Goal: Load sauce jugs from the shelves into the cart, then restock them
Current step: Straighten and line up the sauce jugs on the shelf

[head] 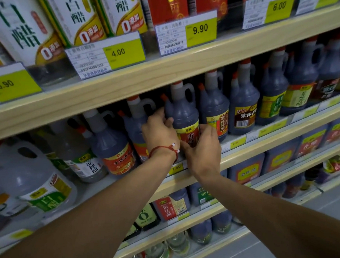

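1. A dark plastic sauce jug with a red cap, moulded handle and red-and-yellow label [183, 113] stands upright at the front of the middle pale wooden shelf [243, 154], near the centre of the view.
2. The left hand [159, 132], a red string bracelet [161, 148] on its wrist, sits at 9 o'clock of the jug. Its grip is clamped on the jug's side, thumb on the front.
3. The right hand [204, 149] sits at 4 o'clock of the jug, its grip curled round the label's right edge.
4. A similar dark jug with a yellow-and-red label [214, 111] stands just beside it at 3 o'clock.
5. At 12 o'clock, on the upper shelf edge, hangs a yellow price tag reading 9.90 [201, 29].
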Available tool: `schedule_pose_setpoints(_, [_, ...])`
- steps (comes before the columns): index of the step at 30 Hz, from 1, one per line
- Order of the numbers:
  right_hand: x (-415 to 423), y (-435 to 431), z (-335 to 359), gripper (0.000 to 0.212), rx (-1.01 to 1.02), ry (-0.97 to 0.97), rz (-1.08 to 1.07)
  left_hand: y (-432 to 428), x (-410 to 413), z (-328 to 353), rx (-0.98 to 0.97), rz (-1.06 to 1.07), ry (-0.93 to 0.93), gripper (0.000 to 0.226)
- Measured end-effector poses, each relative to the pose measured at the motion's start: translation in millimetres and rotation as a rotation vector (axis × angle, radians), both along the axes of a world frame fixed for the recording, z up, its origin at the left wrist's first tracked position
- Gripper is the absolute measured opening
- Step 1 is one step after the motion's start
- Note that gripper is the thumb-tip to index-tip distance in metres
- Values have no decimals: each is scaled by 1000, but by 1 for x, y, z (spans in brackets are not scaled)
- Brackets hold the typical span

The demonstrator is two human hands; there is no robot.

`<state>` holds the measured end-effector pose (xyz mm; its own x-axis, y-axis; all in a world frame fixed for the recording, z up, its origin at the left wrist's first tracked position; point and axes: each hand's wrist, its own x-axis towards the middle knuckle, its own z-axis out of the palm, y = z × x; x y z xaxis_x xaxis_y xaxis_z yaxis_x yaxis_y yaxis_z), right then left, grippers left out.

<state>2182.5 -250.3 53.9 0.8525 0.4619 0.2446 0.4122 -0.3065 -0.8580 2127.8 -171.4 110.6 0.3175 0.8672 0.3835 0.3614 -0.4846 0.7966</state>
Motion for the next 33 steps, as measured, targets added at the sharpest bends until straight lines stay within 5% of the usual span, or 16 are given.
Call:
schedule_pose_setpoints(9, [-11,-4,-1,61,57,-3,-21,0,-11,-6,-128,-184,-54,57])
schedule_pose_setpoints(14, [-44,-4,-6,39,163,-52,63,-12,-58,-4,81,-95,-193,44])
schedule_pose_setpoints(19, [-75,12,0,64,100,21,176,6,-96,6,260,26,-162,50])
schedule_pose_setpoints(27, [-84,44,5,86,9,75,92,37,-100,21,125,38,131,40])
schedule_pose_setpoints(33, [-83,50,2,80,24,78,24,50,-93,25,43,5,214,29])
